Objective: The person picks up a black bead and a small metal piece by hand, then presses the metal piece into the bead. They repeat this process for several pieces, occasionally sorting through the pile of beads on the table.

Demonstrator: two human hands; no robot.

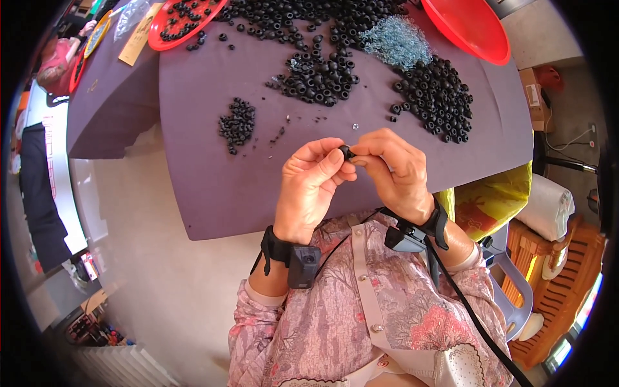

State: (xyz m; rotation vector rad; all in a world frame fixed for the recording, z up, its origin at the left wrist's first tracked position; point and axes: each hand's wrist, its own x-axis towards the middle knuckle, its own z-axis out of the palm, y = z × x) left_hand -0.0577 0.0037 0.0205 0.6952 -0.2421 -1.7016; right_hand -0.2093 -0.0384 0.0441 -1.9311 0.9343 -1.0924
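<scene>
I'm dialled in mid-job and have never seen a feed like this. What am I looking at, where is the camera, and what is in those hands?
There is no machine: a person works with two bare hands. The single picture comes from a wide fisheye camera on the person's head, looking down, so straight edges bend near the rim. The left hand and right hand meet above a purple table, pinching one small black ring between their fingers. Both wrists carry strapped black devices. On the table lie heaps of black rings, a small separate pile, a clump of pale blue pieces and red trays.
</scene>
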